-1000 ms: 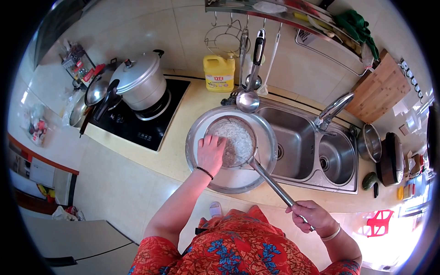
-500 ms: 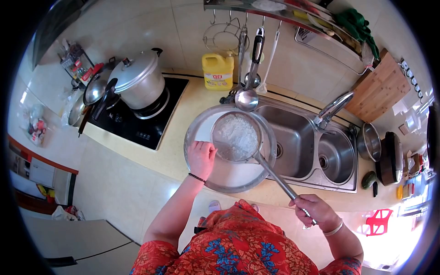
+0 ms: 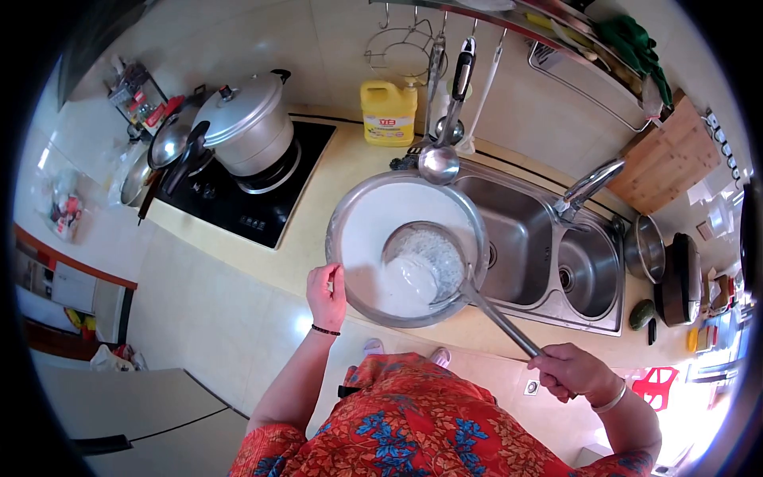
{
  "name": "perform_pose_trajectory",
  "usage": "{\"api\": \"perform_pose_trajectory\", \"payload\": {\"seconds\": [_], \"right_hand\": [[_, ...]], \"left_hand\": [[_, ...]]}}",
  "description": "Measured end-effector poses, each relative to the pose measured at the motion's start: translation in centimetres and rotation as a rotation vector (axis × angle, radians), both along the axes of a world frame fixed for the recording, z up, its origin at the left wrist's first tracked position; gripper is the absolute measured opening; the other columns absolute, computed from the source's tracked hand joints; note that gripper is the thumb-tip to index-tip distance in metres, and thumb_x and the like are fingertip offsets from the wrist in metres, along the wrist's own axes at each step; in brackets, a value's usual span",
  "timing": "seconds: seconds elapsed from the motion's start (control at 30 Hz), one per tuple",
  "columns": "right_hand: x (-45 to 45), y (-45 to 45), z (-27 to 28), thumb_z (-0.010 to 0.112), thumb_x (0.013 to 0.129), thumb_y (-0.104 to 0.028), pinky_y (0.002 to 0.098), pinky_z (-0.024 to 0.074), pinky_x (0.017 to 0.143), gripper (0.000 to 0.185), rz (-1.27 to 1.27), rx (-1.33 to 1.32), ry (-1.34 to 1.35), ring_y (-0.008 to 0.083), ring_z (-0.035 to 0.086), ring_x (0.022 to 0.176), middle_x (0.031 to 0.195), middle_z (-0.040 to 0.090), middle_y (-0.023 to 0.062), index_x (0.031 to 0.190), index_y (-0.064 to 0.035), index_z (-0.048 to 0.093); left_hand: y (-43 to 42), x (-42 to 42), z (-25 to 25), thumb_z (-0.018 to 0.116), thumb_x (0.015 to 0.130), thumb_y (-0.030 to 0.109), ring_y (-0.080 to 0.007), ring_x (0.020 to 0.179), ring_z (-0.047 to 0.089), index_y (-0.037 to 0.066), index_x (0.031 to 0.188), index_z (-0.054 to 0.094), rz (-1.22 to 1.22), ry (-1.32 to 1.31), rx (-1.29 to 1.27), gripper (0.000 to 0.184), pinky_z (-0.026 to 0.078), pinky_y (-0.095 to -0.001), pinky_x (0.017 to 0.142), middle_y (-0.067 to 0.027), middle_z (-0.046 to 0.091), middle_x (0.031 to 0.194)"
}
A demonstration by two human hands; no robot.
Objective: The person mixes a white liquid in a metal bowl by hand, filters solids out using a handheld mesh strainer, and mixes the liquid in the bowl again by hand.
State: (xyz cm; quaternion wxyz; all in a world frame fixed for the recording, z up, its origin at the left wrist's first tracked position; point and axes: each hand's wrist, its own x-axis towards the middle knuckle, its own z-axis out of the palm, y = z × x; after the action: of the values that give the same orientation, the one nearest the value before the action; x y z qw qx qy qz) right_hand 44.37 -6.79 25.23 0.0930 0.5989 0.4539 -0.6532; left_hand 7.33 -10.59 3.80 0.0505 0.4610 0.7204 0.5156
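Note:
A wide metal basin [image 3: 338, 219] of milky white liquid stands on the counter. In it, a round long-handled strainer [image 3: 509, 324] dips into the liquid, tilted, with pale lumpy matter inside. My right hand [image 3: 579, 370] is wrapped round the end of the strainer's handle. At the basin's left rim, my left hand [image 3: 326, 291] has its fingers curled together; it seems to touch or hold the rim, and whether anything is between the fingers is hidden.
Left of the basin, a pressure cooker [image 3: 250, 131] sits on a black cooktop [image 3: 258, 208]. A yellow jug [image 3: 389, 114] and hanging ladles [image 3: 439, 164] are behind. The double sink [image 3: 509, 238] adjoins on the right, with a faucet [image 3: 588, 187] and cutting board [image 3: 668, 159].
My left hand has left the strainer's contents and moved left to the basin's rim. The strainer has moved towards me and right, down into the liquid, with my right hand still on it.

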Motion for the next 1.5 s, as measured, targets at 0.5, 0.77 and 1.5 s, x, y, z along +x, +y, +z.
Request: {"api": "perform_pose_trajectory", "payload": {"seconds": [0.5, 0.77, 1.5], "right_hand": [[-7.0, 0.5, -3.6, 0.039, 0.093, -0.022, 0.0224, 0.0254, 0.035, 0.025, -0.065, -0.243, 0.27, 0.0076, 0.031, 0.039, 0.054, 0.036, -0.0011, 0.094, 0.0011, 0.05], [-6.0, -0.1, -3.2, 0.039, 0.092, -0.02, 0.0204, 0.0221, 0.034, 0.025, -0.295, -0.385, 0.416, 0.0058, 0.029, 0.04, 0.055, 0.032, -0.003, 0.095, 0.0021, 0.05], [-8.7, -1.7, -4.6, 0.041, 0.092, -0.027, 0.0239, 0.0361, 0.038, 0.029, -0.277, -0.187, 0.498, 0.0116, 0.04, 0.042, 0.06, 0.043, 0.0027, 0.097, 0.0009, 0.047]], "left_hand": [[-2.6, -0.6, -1.3, 0.053, 0.085, 0.013, -0.0137, 0.068, 0.05, 0.003, 0.09, 0.058, 0.025, -0.094, -0.014, 0.012, 0.041, -0.0246, 0.058, -0.005, 0.053, 0.078], [-2.2, 0.0, -0.9, 0.05, 0.089, 0.016, -0.0089, 0.075, 0.049, 0.003, 0.1, 0.054, 0.018, -0.309, 0.034, 0.017, 0.041, -0.0217, 0.066, -0.0026, 0.054, 0.086], [0.4, 11.9, 8.0, 0.048, 0.09, 0.021, -0.0156, 0.075, 0.056, 0.005, 0.104, 0.05, -0.703, -1.724, -0.271, 0.021, 0.048, -0.027, 0.071, -0.0053, 0.057, 0.085]]}}
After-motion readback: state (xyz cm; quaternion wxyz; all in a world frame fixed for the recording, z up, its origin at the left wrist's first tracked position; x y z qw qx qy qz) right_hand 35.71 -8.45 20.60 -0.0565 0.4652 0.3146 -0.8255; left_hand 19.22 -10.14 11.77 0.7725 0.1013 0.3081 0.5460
